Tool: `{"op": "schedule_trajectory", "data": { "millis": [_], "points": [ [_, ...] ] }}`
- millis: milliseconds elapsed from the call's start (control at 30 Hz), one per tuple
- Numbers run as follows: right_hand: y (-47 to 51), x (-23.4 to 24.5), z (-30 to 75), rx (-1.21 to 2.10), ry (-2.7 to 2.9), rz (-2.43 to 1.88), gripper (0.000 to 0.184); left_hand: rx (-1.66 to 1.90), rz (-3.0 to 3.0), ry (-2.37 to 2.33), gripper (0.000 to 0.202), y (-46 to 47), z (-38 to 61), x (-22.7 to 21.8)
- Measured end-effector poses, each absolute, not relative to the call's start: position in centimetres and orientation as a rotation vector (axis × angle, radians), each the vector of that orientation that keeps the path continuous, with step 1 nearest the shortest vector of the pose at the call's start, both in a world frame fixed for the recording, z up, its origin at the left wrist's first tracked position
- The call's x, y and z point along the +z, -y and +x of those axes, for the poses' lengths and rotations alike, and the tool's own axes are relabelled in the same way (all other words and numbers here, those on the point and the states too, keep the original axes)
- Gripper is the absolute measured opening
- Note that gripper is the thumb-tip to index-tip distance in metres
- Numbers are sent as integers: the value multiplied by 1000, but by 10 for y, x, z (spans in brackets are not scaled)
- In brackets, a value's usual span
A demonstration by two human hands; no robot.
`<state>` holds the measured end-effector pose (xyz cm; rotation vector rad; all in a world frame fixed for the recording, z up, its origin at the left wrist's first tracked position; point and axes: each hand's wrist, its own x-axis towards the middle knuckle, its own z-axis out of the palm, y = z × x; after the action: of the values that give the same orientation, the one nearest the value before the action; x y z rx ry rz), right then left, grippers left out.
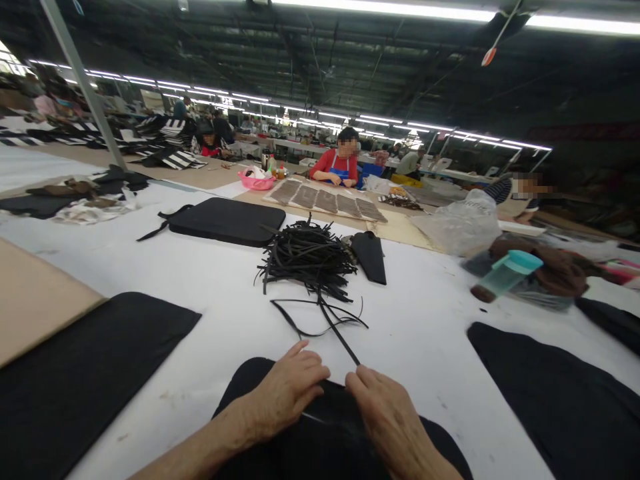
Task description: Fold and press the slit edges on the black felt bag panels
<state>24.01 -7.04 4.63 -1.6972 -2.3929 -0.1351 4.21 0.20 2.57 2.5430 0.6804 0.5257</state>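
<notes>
My left hand [287, 390] and my right hand [387, 413] rest close together on a black fabric piece [330, 433] at the near edge of the white table [200, 280]. The fingers of both hands are curled down onto the fabric. A thin black strip [340, 337] runs from between my hands toward a pile of black strips [310, 257] in the table's middle; my right fingertips pinch its near end. A few loose strips [320, 317] lie between the pile and my hands.
Flat black fabric panels lie at the left [85, 373] and right [560, 393]. A black padded case [225, 220] and a small black piece [373, 257] sit behind the pile. A teal-lidded bottle [505, 273] lies at the right. People work at far tables.
</notes>
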Motion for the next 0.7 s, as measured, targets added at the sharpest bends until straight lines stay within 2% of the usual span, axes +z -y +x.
{"op": "schedule_trajectory", "data": {
  "millis": [67,300,433,600,700],
  "points": [
    [85,48,251,-152,2322,-1737,18,520,2511,-761,17,-4,46,19],
    [86,60,283,-641,2133,-1825,20,533,2610,-971,18,-54,44,-5],
    [69,79,278,-861,2090,-1784,22,602,2652,-1135,21,-90,50,4],
    [72,81,272,-842,2132,-1820,24,778,2656,-1317,25,-117,48,35],
    [80,81,282,-793,2099,-1968,28,760,2656,-1327,24,-121,37,37]
  ]
}}
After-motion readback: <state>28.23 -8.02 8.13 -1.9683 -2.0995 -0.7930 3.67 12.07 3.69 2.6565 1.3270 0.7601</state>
